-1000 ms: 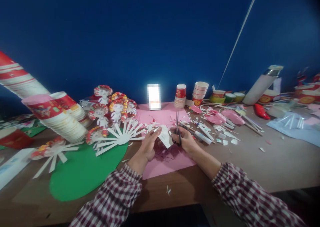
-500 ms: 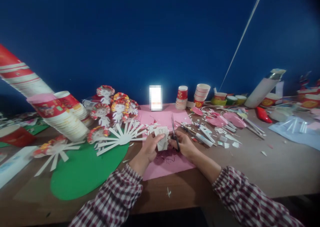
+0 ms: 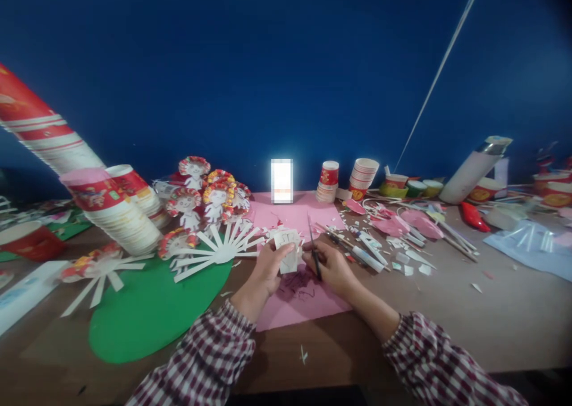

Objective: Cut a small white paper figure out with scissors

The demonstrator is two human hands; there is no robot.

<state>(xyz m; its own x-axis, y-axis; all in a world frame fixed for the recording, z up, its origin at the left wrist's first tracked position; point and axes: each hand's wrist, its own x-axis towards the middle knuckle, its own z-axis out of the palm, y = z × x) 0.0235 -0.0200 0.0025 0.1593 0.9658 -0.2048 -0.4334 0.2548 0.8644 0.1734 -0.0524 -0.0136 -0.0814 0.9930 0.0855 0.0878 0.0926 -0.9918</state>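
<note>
Over a pink sheet (image 3: 273,319), the left hand (image 3: 265,273) grips a small white paper (image 3: 289,265) with drawn lines between thumb and fingers; just right of it, the right hand (image 3: 334,269) curls its fingers around scissors (image 3: 316,262) pointing far. To the left, a white paper fan (image 3: 222,253) overlaps a green sheet (image 3: 156,319); farther off, rightward, stand stacked cups (image 3: 329,176).

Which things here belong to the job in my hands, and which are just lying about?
In the job:
White paper with drawn lines, in your left hand
Scissors, in your right hand
Pink sheet beneath, probably the work surface

Apparently just lying about:
Green sheet
Leaning cup stack
Tilted white cylinder
Glossy red object
</note>
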